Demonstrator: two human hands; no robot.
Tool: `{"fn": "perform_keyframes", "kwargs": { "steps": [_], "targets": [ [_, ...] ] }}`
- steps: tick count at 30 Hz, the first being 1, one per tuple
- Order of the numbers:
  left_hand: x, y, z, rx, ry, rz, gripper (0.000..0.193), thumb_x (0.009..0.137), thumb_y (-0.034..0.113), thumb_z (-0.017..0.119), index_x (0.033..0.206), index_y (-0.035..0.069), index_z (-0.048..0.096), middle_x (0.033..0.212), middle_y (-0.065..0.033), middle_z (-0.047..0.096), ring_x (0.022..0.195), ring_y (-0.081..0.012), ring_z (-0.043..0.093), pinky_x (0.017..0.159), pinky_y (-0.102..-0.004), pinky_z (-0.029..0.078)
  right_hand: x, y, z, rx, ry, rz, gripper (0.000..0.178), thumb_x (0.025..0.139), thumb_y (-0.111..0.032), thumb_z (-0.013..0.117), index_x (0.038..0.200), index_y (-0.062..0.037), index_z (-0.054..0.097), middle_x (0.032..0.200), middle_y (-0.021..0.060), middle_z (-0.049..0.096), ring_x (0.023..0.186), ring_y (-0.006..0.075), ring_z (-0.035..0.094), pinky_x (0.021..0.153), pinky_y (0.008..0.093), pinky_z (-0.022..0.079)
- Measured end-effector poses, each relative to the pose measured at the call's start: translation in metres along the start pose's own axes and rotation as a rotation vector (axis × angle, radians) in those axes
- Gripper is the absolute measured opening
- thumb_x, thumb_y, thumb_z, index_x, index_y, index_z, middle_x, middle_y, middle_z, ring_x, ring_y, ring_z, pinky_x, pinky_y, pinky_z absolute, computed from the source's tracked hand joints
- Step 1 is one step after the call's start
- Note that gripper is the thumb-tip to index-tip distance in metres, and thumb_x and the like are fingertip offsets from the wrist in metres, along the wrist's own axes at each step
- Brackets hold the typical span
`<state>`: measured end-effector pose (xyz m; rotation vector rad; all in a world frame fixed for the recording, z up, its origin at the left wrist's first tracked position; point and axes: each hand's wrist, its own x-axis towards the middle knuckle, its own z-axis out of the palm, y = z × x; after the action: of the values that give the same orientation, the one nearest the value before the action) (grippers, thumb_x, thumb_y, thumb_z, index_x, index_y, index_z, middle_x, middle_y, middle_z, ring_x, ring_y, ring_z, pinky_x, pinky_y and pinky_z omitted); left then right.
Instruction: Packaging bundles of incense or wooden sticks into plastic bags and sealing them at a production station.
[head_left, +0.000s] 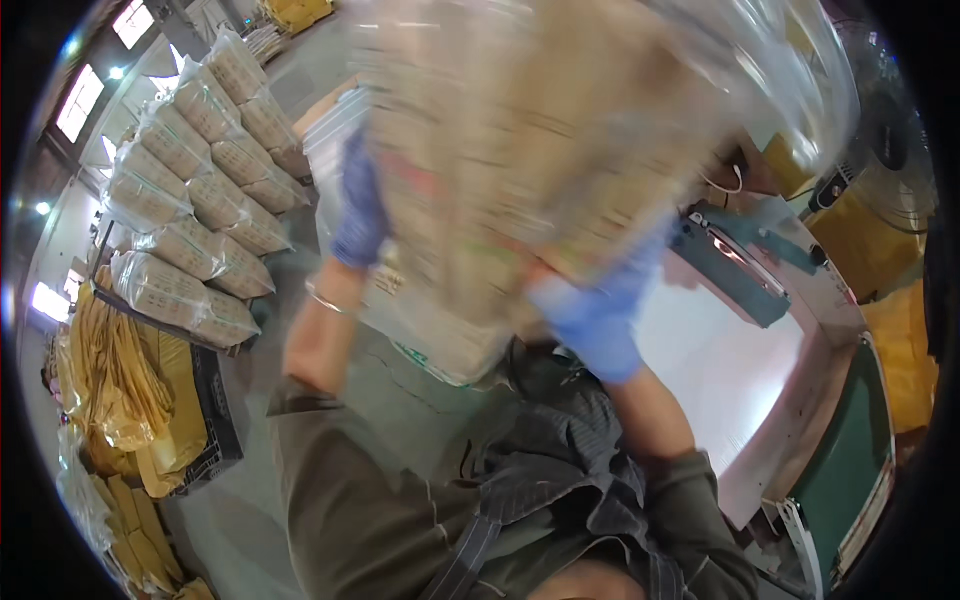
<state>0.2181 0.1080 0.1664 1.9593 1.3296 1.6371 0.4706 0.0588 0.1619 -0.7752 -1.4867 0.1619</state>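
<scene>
A large clear plastic bag (500,150) packed with brown printed packets is lifted in front of me, blurred by motion. My left hand (360,205), in a blue glove, grips its left side. On the lower right side of the bag, my right hand (600,325) holds on, also gloved in blue. Both sets of fingers are partly hidden or smeared. Loose clear film trails from the bag's upper right. Just behind the bag's lower left edge shows another wrapped, pale bundle (440,355) with a green-marked rim.
Right of me stands a white-topped table (720,370) with a grey-green bar device (735,265) and a green panel (850,430). Similar filled bags (190,210) are stacked at the left. Below them, yellow sacks (120,370) lie by a black pallet (215,425).
</scene>
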Motion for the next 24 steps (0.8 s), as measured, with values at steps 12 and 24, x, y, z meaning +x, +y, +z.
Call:
{"fn": "perform_keyframes", "kwargs": {
  "steps": [12, 24],
  "targets": [
    [-0.055, -0.039, -0.173, 0.556, -0.824, -0.502, 0.060, 0.075, 0.002, 0.053, 0.132, 0.003, 0.036, 0.131, -0.0117, 0.043, 0.122, -0.0218, 0.040, 0.103, -0.0351, 0.032, -0.081, 0.015, 0.083, 0.298, -0.797, 0.135, 0.086, 0.062, -0.028, 0.072, 0.132, -0.0018, 0.030, 0.103, 0.0217, 0.053, 0.093, 0.0359, 0.055, 0.080, 0.0391, 0.045],
    [-0.123, -0.085, -0.181, 0.711, -0.418, -0.565, 0.049, 0.072, 0.010, 0.060, 0.120, 0.006, 0.050, 0.094, -0.0097, 0.061, 0.075, -0.0176, 0.056, 0.065, -0.0305, 0.046, -0.104, 0.022, 0.171, -0.161, -1.429, 0.179, 0.073, 0.064, -0.036, 0.068, 0.121, -0.0017, 0.039, 0.100, 0.0240, 0.055, 0.092, 0.0382, 0.056, 0.080, 0.0418, 0.045]
  ]
}}
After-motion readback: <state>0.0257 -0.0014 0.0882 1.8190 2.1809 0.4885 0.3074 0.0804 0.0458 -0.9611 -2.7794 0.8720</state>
